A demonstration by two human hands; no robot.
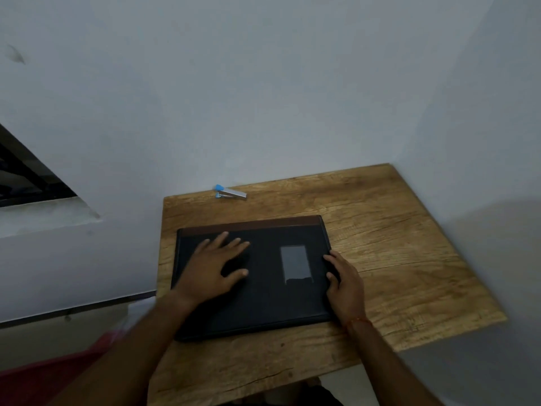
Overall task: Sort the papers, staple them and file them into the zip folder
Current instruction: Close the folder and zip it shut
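A black zip folder with a brown strip along its far edge and a clear card window lies flat and closed on the wooden table. My left hand rests flat on its left half with fingers spread. My right hand holds the folder's right edge, fingers curled over it. A small silver stapler with blue ends lies at the table's far left edge, apart from the folder. No loose papers are in sight.
The table stands in a corner between two pale walls. A dark window frame is at the left, with a ledge below it. Red fabric shows at the lower left.
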